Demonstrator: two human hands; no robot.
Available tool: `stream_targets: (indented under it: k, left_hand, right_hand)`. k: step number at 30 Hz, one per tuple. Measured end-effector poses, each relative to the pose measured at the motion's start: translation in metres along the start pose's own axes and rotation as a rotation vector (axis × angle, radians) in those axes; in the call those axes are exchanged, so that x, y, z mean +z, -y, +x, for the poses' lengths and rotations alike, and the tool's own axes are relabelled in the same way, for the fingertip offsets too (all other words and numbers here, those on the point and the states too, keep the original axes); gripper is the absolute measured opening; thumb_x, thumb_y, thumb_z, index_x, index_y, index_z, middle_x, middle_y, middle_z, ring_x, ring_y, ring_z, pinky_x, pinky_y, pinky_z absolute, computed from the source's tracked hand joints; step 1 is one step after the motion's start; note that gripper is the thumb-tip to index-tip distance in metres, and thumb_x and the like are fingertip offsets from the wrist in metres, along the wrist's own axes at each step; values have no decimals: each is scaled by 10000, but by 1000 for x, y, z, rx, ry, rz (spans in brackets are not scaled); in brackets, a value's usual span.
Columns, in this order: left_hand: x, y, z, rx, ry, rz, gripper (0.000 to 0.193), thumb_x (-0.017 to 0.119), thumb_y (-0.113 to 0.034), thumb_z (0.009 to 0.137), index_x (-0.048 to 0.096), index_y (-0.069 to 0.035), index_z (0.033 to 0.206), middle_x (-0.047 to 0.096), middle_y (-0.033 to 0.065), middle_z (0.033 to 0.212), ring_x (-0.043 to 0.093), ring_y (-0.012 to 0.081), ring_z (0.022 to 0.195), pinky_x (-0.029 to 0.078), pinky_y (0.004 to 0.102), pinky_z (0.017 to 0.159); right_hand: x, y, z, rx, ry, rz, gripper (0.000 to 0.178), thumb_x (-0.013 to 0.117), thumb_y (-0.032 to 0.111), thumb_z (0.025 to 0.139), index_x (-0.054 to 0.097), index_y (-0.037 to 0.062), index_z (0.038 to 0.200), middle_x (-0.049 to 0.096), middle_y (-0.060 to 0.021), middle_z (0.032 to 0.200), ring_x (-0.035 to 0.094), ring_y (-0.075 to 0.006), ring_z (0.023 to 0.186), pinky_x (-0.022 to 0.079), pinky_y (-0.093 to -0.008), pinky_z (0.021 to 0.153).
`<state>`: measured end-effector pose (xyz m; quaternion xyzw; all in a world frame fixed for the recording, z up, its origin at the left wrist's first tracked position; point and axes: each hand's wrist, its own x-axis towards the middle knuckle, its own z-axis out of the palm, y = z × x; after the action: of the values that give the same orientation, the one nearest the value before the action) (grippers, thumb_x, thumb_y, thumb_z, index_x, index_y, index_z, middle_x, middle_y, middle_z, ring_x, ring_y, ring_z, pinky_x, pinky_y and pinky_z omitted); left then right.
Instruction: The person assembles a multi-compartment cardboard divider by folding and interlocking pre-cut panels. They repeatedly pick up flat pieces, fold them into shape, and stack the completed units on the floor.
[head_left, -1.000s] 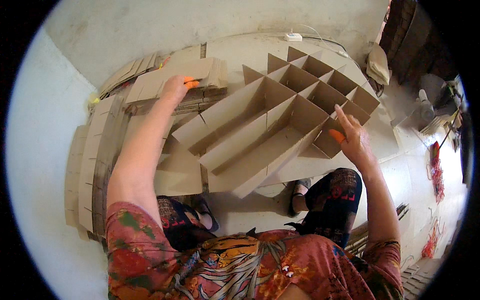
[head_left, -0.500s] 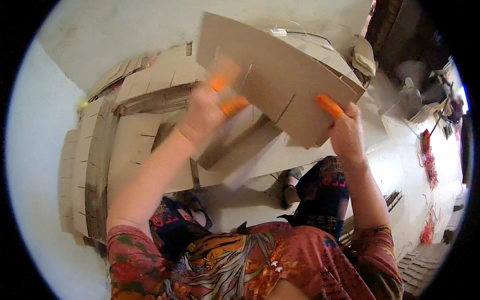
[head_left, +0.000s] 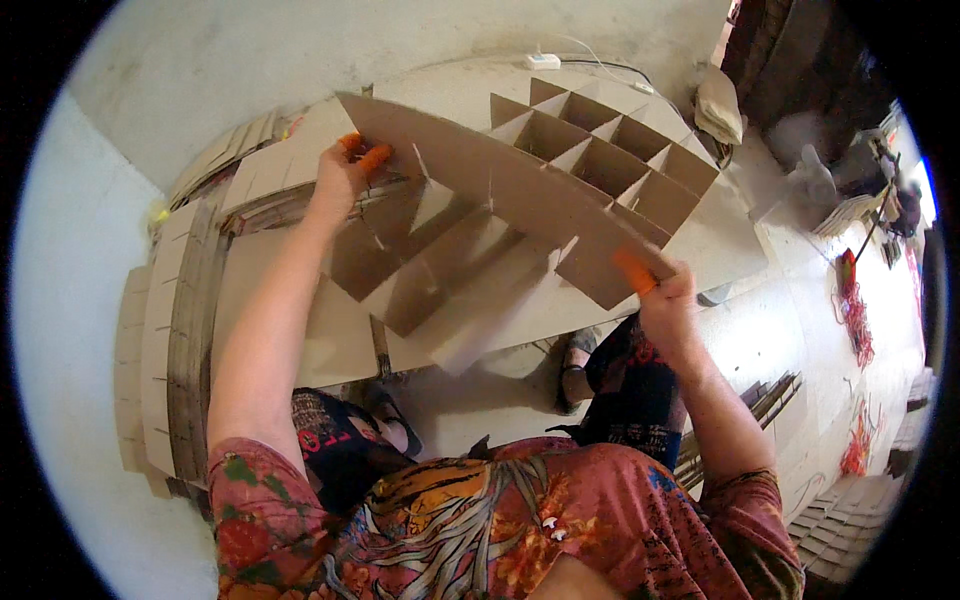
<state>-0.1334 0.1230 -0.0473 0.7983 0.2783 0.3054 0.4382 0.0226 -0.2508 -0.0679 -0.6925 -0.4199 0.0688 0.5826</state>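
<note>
Two hands holding a long cardboard strip over a divider grid.

From the head view, the left hand point(head_left: 340, 175) is pinching the cardboard strip point(head_left: 500, 190) at its far left end, the right hand point(head_left: 665, 305) is pinching its near right end; the strip is hanging across the cardboard grid point(head_left: 610, 150) on the table point(head_left: 720, 250).

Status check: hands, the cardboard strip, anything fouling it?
Left hand and right hand each grip an end of the long cardboard strip. Strip held tilted over the cardboard divider grid. Nothing visibly in the way.
</note>
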Motion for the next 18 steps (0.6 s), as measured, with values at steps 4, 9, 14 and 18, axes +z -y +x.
stream_targets:
  k: [4,9,14,18]
  left_hand:
    - [6,3,-4,-159,80,151,305,686,-155,806,618,63,1008,663,104,875,597,146,749,474,289,648]
    - [-5,15,-7,-81,137,494,324,683,-222,808,630,30,1006,668,157,874,622,217,752,487,327,675]
    - [17,-29,-73,109,-14,480,361,691,-300,787,644,-8,994,661,159,837,636,267,745,491,349,672]
    - [47,-56,-121,200,248,688,305,662,-260,813,637,-23,1002,642,142,766,572,183,629,463,335,617]
  right_hand:
    - [9,-27,-7,97,69,64,156,628,79,853,651,-12,978,627,28,808,474,-52,774,427,-224,668]
    - [2,-52,-14,145,161,5,248,669,130,832,638,-12,1032,657,-18,861,509,-69,792,452,-258,687]
    - [-14,8,10,-120,119,-198,516,689,141,791,489,51,1258,652,-162,979,625,-201,855,495,-342,737]
    - [-7,31,20,-229,341,-550,612,641,81,772,405,91,1337,610,-201,1043,607,-353,893,499,-364,768]
